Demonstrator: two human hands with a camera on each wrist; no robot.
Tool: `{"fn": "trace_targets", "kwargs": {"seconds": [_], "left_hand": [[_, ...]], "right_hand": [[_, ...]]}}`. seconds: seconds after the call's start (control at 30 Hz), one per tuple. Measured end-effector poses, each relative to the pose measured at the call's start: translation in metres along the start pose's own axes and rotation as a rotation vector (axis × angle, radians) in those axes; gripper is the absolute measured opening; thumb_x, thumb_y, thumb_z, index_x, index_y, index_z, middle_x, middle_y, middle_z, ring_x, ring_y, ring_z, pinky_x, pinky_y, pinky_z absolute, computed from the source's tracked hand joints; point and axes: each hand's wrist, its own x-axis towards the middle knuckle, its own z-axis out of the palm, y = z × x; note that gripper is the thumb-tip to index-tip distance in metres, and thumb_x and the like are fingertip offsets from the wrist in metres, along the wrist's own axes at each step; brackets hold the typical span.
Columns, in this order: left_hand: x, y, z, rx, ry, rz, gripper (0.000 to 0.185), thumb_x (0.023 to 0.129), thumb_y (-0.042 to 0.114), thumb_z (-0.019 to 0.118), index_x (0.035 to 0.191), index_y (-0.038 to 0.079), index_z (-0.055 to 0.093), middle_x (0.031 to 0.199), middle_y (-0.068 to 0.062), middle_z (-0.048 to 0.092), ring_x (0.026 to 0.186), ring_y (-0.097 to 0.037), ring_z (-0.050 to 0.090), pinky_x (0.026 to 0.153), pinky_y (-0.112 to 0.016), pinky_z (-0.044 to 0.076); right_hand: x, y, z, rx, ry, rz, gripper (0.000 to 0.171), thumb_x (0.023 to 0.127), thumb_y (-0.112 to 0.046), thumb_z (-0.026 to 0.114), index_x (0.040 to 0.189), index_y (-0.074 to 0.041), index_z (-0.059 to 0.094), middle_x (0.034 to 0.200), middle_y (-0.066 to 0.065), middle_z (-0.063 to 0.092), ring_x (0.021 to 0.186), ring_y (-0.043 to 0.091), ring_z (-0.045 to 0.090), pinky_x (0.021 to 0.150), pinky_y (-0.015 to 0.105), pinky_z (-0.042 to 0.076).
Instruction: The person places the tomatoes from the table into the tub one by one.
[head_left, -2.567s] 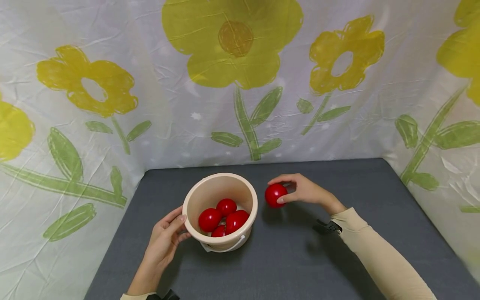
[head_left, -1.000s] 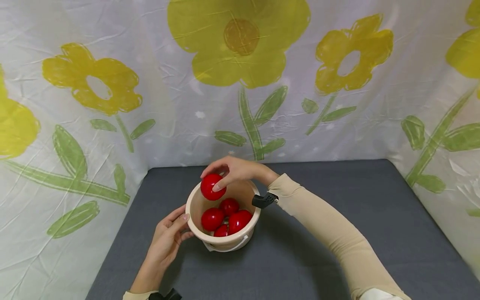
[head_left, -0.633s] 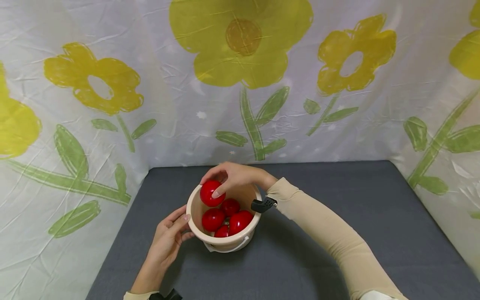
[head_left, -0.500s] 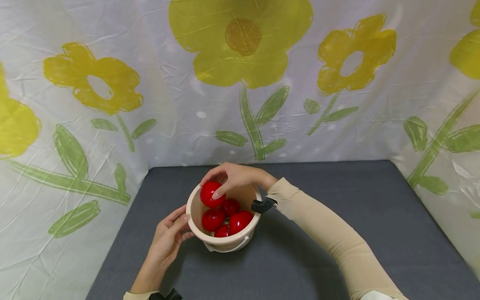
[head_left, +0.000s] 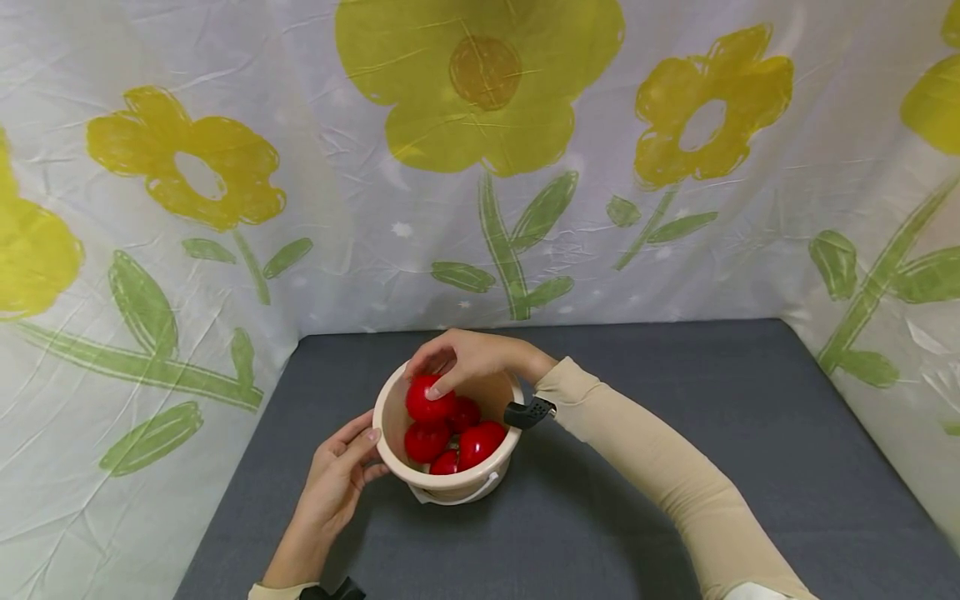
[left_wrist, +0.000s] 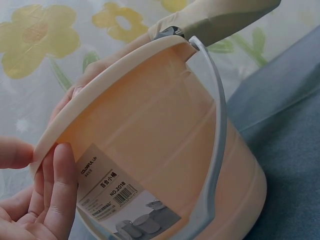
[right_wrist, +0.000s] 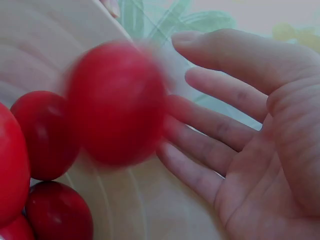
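A cream plastic bucket [head_left: 380,421] stands on the grey table [head_left: 675,400] and holds several red balls [head_left: 480,442]. My right hand [head_left: 442,367] hovers over its far rim. In the right wrist view its fingers [right_wrist: 220,130] are spread straight and a blurred red ball [right_wrist: 117,102] is just off them, inside the bucket over the other balls [right_wrist: 45,132]. In the head view this ball [head_left: 429,398] sits on top of the pile. My left hand [head_left: 352,446] rests flat against the bucket's left wall [left_wrist: 165,150], fingers [left_wrist: 57,185] straight beside the label.
A flowered plastic sheet [head_left: 480,167] hangs behind the table and along both sides. The bucket's pale handle [left_wrist: 217,150] lies folded down on the near side. A beige sleeve [head_left: 675,475] crosses the table from the lower right.
My right hand picked the loose ball off the table, carried it left over the bucket and lowered it. Its fingers have now opened and the ball drops in. The left hand stayed put.
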Motion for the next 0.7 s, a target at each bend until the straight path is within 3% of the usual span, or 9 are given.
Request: {"fn": "trace_targets", "kwargs": {"seconds": [0.17,0.47,0.6,0.7], "left_hand": [[0.000,0.000,-0.001,-0.011,-0.013,0.013,0.024,0.098,0.006,0.057,0.117,0.021,0.060,0.108,0.007,0.069,0.078,-0.007,0.066,0.065,-0.022,0.059],[0.001,0.000,0.001,-0.013,-0.018,0.014,0.024,0.098,0.006,0.057,0.117,0.021,0.060,0.107,0.006,0.070,0.078,-0.006,0.066,0.065,-0.022,0.059],[0.003,0.001,0.002,0.040,0.005,0.011,0.035,0.098,0.006,0.058,0.133,0.009,0.054,0.104,0.007,0.071,0.077,-0.007,0.067,0.066,-0.024,0.060],[0.004,0.007,0.003,0.148,0.018,0.022,0.047,0.097,0.007,0.059,0.141,-0.001,0.046,0.104,0.007,0.069,0.080,-0.006,0.067,0.069,-0.025,0.060]], "right_hand": [[0.000,0.002,-0.001,0.056,-0.022,-0.030,0.044,0.088,-0.002,0.070,0.130,0.005,0.058,0.132,0.026,0.061,0.125,0.041,0.058,0.102,0.029,0.053],[-0.002,0.002,0.000,0.058,-0.002,-0.049,0.043,0.088,-0.003,0.071,0.129,0.005,0.059,0.130,0.027,0.062,0.125,0.043,0.058,0.102,0.030,0.053],[-0.005,0.002,0.000,0.050,0.032,-0.064,0.042,0.089,-0.005,0.070,0.129,0.004,0.060,0.129,0.025,0.063,0.124,0.040,0.059,0.104,0.035,0.052],[-0.013,-0.003,-0.001,0.023,0.086,-0.080,0.040,0.091,-0.007,0.069,0.129,0.001,0.061,0.129,0.023,0.064,0.124,0.037,0.060,0.106,0.041,0.051]]}}
